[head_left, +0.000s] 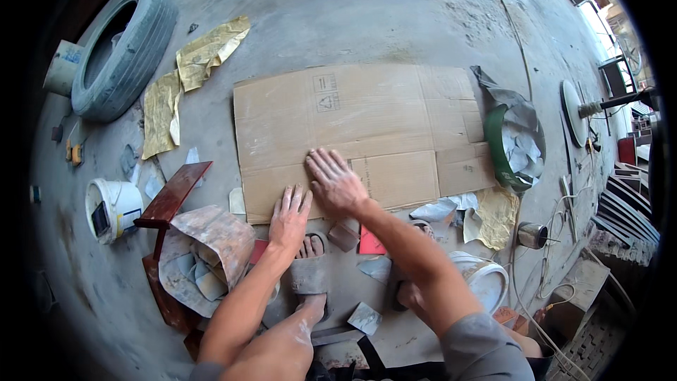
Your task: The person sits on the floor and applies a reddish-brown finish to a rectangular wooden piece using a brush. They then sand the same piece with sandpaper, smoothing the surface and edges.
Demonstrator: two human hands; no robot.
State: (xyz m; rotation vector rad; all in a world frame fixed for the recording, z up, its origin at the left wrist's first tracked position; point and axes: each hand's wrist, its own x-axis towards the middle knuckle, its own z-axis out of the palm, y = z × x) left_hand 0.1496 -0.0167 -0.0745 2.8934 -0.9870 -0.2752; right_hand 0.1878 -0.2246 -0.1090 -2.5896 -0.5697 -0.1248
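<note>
the sheet of cardboard [381,116] is lying on the floor, at twelve o'clock from the person's feet. it could be sliding or twisting if the two hands were pushing unevenly on that dusty concrete, since both are bearing on its near left part and the far right is going unheld. its creases could be buckling under a shove, and its right end, at three o'clock, could be nudging the green tub [498,147] of pale scraps.

the cardboard itself is looking brown and roughly oblong, with fold lines running across it, small dark print toward twelve o'clock, and whitish smudges showing over the surface.

the right hand [338,187] is resting on it toward seven o'clock, fingers stretched and only slightly parted, gripping nothing. the left hand [289,219] is lying nearer the edge, also around seven, flat-fingered and holding nothing; how hard either is pressing, i can't tell.

farther out, a red piece [370,241] is sitting at six o'clock, a white bucket [127,201] is standing between eight and nine, and crumpled yellow paper [211,49] and a tyre [151,49] are lying toward ten.
</note>
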